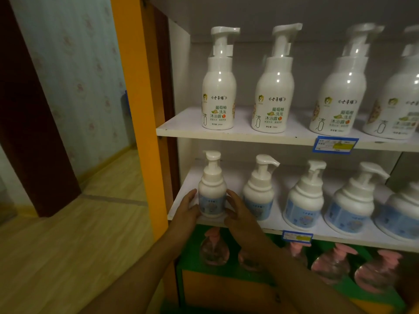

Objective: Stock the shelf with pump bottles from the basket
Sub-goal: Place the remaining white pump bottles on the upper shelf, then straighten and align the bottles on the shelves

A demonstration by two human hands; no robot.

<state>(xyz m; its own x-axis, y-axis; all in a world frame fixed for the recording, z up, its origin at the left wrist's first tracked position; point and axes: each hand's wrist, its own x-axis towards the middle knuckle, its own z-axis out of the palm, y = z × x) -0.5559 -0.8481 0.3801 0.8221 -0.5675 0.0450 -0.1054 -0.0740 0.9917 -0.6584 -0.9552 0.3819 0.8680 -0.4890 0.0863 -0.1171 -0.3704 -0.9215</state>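
A white pump bottle with a blue label (212, 193) stands upright at the left end of the middle shelf (186, 196). My left hand (187, 211) touches its left side and my right hand (238, 214) touches its right side, fingers fairly straight along the bottle. To its right stands a row of several matching blue-label pump bottles (260, 191). No basket is in view.
The upper shelf (181, 125) carries several taller white pump bottles (218, 87). Below, on a green shelf, stand clear bottles with pink pumps (213, 248). A yellow post (138, 109) bounds the shelving on the left. Wooden floor (90, 223) lies to the left.
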